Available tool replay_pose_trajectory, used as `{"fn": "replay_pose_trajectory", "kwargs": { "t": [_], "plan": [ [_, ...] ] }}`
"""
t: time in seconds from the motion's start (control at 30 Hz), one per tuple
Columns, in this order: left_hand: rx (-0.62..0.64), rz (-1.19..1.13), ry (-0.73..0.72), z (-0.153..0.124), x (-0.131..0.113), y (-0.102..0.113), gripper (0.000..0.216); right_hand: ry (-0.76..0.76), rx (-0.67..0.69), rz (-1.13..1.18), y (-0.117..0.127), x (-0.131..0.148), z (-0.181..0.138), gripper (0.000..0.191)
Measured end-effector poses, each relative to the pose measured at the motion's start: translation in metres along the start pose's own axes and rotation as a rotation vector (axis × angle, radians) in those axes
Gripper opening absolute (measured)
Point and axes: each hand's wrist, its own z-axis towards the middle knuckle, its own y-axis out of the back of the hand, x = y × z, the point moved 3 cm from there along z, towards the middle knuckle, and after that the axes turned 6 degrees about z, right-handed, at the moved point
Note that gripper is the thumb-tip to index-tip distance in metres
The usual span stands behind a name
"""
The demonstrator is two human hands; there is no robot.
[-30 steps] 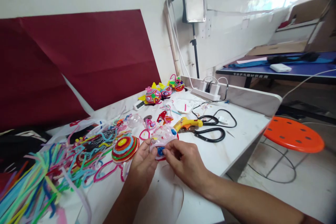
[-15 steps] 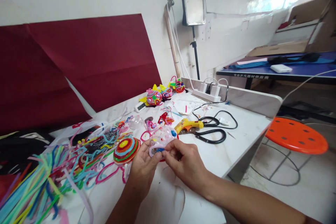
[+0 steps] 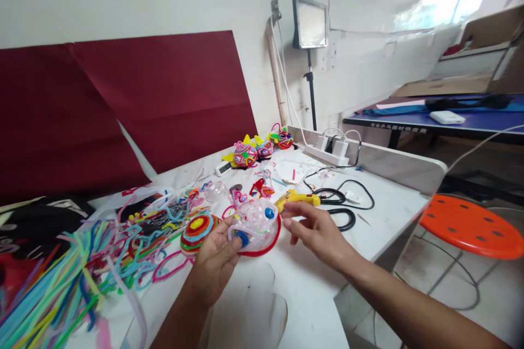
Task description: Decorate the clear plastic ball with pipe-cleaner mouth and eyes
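Observation:
My left hand (image 3: pixel 219 253) is closed on the edge of a clear plastic shell (image 3: pixel 256 226). Red pipe cleaner runs along the shell's lower rim, two blue round pieces sit on it, and a pale pipe cleaner loops around one of them. My right hand (image 3: pixel 315 232) is off the shell, its fingers apart and holding nothing. Just behind its fingertips lies a yellow glue gun (image 3: pixel 301 197); I cannot tell whether they touch. Black-handled scissors (image 3: pixel 344 219) lie partly hidden behind this hand. A striped pipe-cleaner dome (image 3: pixel 199 232) sits left of the shell.
Loose pipe cleaners (image 3: pixel 53 278) spread over the table's left side. Several finished colourful fish (image 3: pixel 245 154) stand at the back near a small white timer (image 3: pixel 223 168). A power strip (image 3: pixel 327 154) with cables lies by the raised edge. An orange stool (image 3: pixel 470 226) stands at right.
My right hand has let go of the shell's edge and moved right and up, toward the glue gun. My left hand keeps the shell, now more fully in view.

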Motion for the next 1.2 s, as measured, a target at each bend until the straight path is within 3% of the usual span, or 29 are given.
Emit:
{"fn": "replay_pose_trajectory", "kwargs": {
  "t": [0.1, 0.33, 0.6, 0.83, 1.2],
  "plan": [
    [0.012, 0.015, -0.007, -0.001, -0.002, -0.001, 0.070, -0.166, 0.090, 0.171, -0.006, -0.003, -0.007, 0.046],
    [-0.009, -0.001, -0.049, -0.001, -0.005, 0.002, 0.070, -0.267, 0.065, 0.398, -0.010, 0.000, -0.011, 0.038],
    [-0.027, 0.015, -0.011, -0.004, -0.005, 0.008, 0.056, -0.287, 0.109, 0.544, -0.011, -0.012, -0.006, 0.043],
    [-0.163, 0.147, 0.062, -0.005, 0.001, 0.018, 0.066, -0.259, 0.092, 0.560, -0.013, -0.021, 0.000, 0.043],
    [-0.223, 0.229, 0.094, -0.002, 0.003, 0.019, 0.070, -0.223, 0.034, 0.535, -0.014, -0.020, 0.002, 0.046]
  ]
}}
